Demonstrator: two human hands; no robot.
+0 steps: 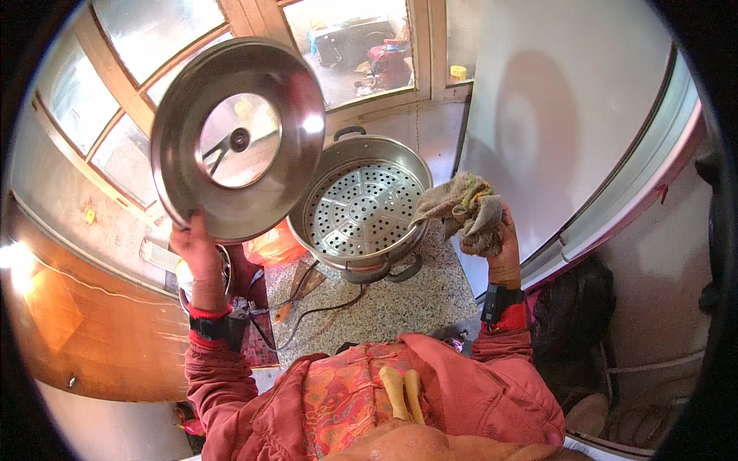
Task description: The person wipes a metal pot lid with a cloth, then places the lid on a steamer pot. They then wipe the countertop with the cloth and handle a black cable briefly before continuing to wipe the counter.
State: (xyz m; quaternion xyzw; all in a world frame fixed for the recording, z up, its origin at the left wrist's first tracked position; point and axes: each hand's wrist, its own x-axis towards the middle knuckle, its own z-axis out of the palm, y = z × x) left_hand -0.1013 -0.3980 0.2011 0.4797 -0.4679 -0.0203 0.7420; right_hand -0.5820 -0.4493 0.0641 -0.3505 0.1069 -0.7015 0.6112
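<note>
My left hand point(198, 245) grips the rim of a large steel pot lid with a round glass centre point(242, 141), raised and tilted at the left with its handle showing through the glass. A steel steamer pot point(331, 155) with dark handles stands on the speckled stone countertop, a perforated steamer tray point(363, 210) inside it. No food lies on the tray. At the pot's right, my right hand point(503, 253) holds a crumpled, stained greyish cloth point(470, 210), one corner of which hangs over the pot's rim.
An orange plastic bag point(274, 245) lies left of the pot. Black cables point(311, 311) cross the speckled countertop point(403, 305). A pale, smooth upright panel point(519, 132) stands close at the right. Wood-framed windows point(426, 52) rise behind, and a wooden surface point(98, 328) is at the left.
</note>
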